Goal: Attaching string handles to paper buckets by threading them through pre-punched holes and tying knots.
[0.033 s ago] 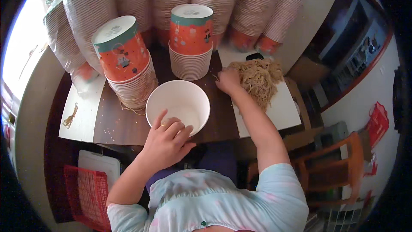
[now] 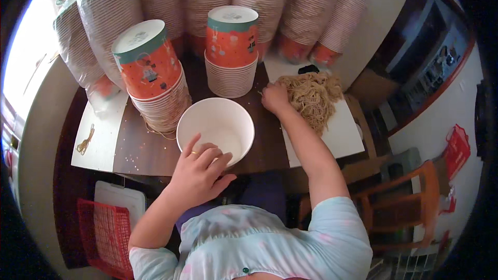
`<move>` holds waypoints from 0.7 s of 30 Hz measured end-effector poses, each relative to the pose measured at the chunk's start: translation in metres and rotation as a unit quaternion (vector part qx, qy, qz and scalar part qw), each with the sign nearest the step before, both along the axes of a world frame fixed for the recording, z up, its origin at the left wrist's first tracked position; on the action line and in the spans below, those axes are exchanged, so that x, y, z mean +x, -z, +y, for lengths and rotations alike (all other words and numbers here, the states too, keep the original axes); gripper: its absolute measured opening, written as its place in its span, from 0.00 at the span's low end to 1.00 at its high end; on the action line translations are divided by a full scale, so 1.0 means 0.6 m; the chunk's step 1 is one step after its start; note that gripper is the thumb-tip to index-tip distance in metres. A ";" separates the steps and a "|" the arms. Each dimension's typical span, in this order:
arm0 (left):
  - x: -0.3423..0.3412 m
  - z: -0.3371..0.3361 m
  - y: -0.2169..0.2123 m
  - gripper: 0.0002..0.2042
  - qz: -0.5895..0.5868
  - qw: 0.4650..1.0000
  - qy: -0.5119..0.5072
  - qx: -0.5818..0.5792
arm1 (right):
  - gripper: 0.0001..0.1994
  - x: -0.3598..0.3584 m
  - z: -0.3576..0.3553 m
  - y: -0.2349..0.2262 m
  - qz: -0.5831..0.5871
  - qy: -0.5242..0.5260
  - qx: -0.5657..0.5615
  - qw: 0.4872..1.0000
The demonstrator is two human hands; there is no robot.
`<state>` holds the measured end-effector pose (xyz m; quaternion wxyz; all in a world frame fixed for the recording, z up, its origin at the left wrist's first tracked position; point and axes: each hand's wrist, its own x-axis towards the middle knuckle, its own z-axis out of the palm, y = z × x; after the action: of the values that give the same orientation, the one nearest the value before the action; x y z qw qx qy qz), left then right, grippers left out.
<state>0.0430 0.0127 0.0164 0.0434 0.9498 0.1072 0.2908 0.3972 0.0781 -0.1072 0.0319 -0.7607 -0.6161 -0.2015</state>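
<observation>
A: Where is your white bucket (image 2: 207,119)?

B: It stands on the tabletop (image 2: 267,142), directly before you. Your left hand (image 2: 201,170) is at its near rim, with fingers loosely spread and gripping nothing visible.

A: And your right hand (image 2: 275,97)?

B: Its fingers are curled at the left edge of the string pile (image 2: 315,97); whether they grip a string, I cannot tell.

My table (image 2: 267,142) bears an open bucket (image 2: 220,127) at the near middle, two orange stacks (image 2: 148,67) (image 2: 232,41) beyond, bagged stacks (image 2: 259,0) at the far side, twine (image 2: 314,98) right, string (image 2: 86,142) left.
</observation>
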 end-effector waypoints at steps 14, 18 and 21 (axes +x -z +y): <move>0.170 0.162 -0.101 0.12 -0.086 0.887 0.059 -0.450 | 0.04 -0.033 -0.073 -0.259 0.569 -0.129 0.114 0.804; 0.254 0.177 -0.085 0.14 -0.084 0.887 0.086 -0.446 | 0.06 -0.049 -0.086 -0.259 0.603 -0.165 0.148 0.766; 0.270 0.172 -0.085 0.13 -0.075 0.887 0.056 -0.453 | 0.05 -0.046 -0.092 -0.247 0.611 -0.182 0.160 0.754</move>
<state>0.2052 0.1159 0.0676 0.4930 0.8066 0.1705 0.2779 0.3694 0.0227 0.0410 0.5584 -0.5796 -0.5512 0.2200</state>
